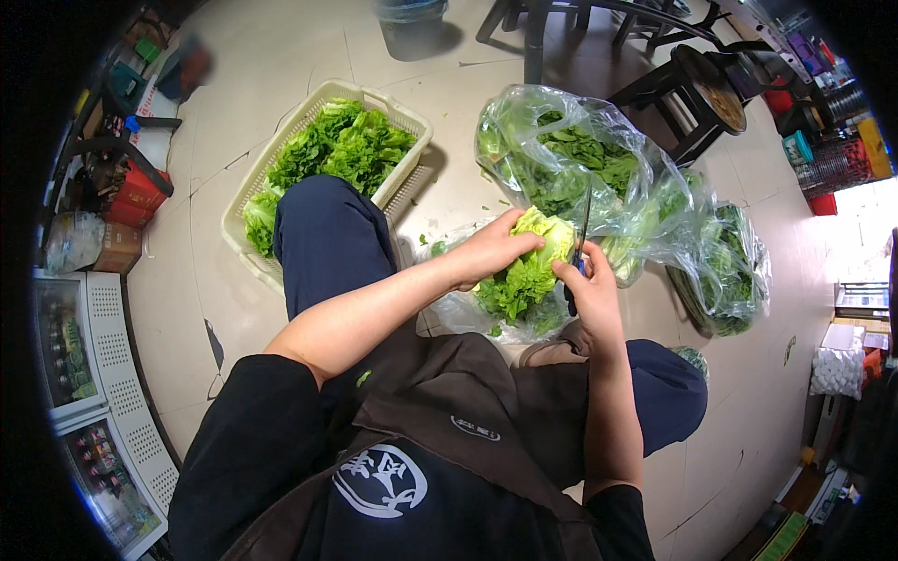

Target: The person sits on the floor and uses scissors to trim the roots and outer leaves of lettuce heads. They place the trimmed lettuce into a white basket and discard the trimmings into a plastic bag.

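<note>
A head of lettuce (537, 263) with loose green leaves is held up in front of my knees. My left hand (494, 249) grips it from the left, thumb across the pale leaves. In my right hand (593, 287) is a blue-handled cutting tool (586, 217), its narrow blade pointing away from me; whether it is a knife or scissors, I cannot tell. The right thumb touches the lettuce's right side. Below the lettuce lies a clear plastic bag (456, 308) with leaf scraps. A cream plastic basket (405, 172) of leafy lettuce (344, 144) stands beyond my left knee.
A large clear bag of greens (589, 158) lies ahead to the right, with another bagged bundle of greens (733, 280) beside it. Farther off are a dark wooden stool (712, 91) and a lined bin (410, 31). A glass-door fridge (109, 477) stands at far left.
</note>
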The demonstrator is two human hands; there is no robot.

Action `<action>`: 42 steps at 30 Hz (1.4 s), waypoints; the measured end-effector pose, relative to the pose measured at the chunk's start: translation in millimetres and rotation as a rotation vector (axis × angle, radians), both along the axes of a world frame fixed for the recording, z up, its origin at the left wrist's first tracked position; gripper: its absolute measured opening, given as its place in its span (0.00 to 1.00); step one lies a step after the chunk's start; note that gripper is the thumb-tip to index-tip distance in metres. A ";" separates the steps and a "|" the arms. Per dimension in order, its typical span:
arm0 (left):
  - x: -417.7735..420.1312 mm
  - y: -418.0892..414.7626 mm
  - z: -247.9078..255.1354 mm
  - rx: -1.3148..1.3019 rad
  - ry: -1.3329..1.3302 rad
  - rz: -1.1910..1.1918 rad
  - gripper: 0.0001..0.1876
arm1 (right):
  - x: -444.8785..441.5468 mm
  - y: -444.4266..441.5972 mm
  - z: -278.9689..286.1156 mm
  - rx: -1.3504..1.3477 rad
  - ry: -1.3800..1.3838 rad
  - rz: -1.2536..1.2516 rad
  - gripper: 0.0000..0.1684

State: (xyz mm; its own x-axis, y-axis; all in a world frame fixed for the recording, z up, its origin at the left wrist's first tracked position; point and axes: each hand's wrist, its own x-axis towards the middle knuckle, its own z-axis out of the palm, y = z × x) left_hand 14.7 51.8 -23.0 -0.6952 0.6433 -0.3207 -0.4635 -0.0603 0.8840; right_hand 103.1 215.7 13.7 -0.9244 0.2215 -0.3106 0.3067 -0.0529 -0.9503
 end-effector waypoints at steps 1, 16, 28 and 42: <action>-0.6 -0.2 1.3 0.012 -0.035 0.004 0.26 | 0.1 1.9 0.3 -0.016 -0.004 0.001 0.26; 6.5 -1.2 2.1 -0.122 0.269 -0.035 0.29 | 0.2 2.2 1.3 0.171 0.010 -0.037 0.33; -14.4 -11.3 19.7 0.238 -0.336 -0.117 0.28 | 8.6 58.3 7.6 -0.460 -0.056 -0.134 0.29; 6.8 6.4 -14.2 -0.286 0.402 -0.122 0.23 | 3.6 13.4 12.4 -0.647 -0.028 -0.002 0.17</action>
State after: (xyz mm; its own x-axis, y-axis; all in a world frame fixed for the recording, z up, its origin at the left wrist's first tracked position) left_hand 21.5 58.1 -37.3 -0.7254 0.6527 -0.2185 -0.0720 0.2438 0.9671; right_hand 106.7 229.1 26.1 -0.9136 -0.0167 -0.4063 0.3304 -0.6128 -0.7178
